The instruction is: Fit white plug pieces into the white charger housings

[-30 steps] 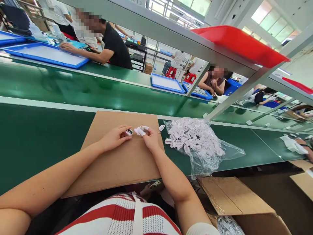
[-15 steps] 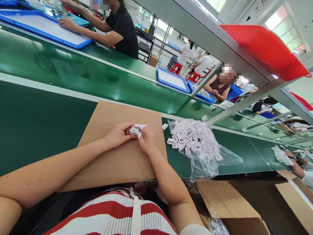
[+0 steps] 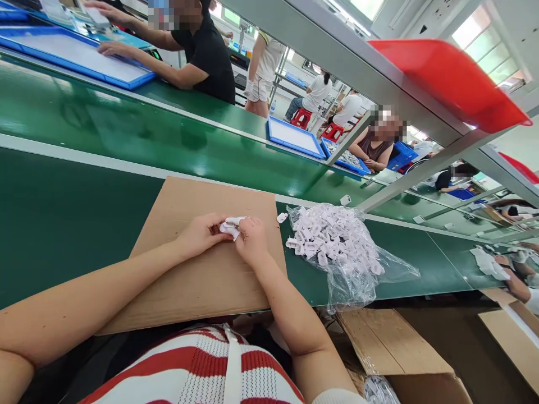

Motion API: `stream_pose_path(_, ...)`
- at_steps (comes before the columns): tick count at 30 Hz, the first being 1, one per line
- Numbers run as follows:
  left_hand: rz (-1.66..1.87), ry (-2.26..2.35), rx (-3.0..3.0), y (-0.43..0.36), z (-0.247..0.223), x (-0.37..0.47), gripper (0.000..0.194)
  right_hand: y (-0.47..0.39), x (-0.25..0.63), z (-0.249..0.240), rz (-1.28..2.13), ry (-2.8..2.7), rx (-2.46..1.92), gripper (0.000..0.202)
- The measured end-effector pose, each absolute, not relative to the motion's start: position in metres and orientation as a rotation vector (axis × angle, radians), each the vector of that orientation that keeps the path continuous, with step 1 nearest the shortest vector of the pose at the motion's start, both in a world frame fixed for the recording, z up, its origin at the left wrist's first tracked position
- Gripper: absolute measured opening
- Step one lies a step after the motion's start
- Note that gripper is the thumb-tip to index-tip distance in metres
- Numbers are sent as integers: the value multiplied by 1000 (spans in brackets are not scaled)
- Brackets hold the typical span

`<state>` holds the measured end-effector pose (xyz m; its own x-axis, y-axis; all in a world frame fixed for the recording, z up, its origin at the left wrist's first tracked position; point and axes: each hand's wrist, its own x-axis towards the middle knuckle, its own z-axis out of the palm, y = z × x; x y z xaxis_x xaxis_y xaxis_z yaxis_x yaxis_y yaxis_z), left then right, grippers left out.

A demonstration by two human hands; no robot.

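Between my two hands is a small white plastic part (image 3: 229, 229), held above a flat sheet of brown cardboard (image 3: 202, 286). My left hand (image 3: 206, 231) pinches its left side. My right hand (image 3: 251, 238) grips the other side, with white finger covers (image 3: 234, 221) showing at its fingertips. The fingers hide much of the part. To the right of the cardboard, a heap of similar white plastic parts (image 3: 332, 235) lies on an opened clear plastic bag (image 3: 353, 286). A single white part (image 3: 282, 217) sits apart, just left of the heap.
The green bench (image 3: 50, 207) runs across the view. Open cardboard boxes (image 3: 404, 342) stand below its edge at right. A red tray (image 3: 450, 78) rests on the overhead metal frame. Across the bench, a person in black (image 3: 210, 67) works by a blue-rimmed tray (image 3: 80, 56).
My right fingers have curled further over the white part, and both hands stay nearly in place. Beyond the bench, a standing person in white shorts has come into view.
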<state>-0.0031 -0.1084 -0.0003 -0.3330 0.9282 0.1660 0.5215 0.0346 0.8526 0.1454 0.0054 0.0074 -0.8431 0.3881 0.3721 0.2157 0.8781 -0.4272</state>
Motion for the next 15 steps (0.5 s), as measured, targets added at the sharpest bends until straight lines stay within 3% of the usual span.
stream_pose_path(7, 915, 2168, 1663, -114, 5, -7, 50, 0, 143, 8, 532, -2590, -528, 26)
stream_pose_path(11, 863, 2139, 1647, -110, 8, -13, 50, 2, 140, 3, 720, -2486, -564, 22)
stream_pose_path(15, 730, 2089, 1421, -92, 25, -25, 60, 16, 145, 4, 812, -2314, -671, 38)
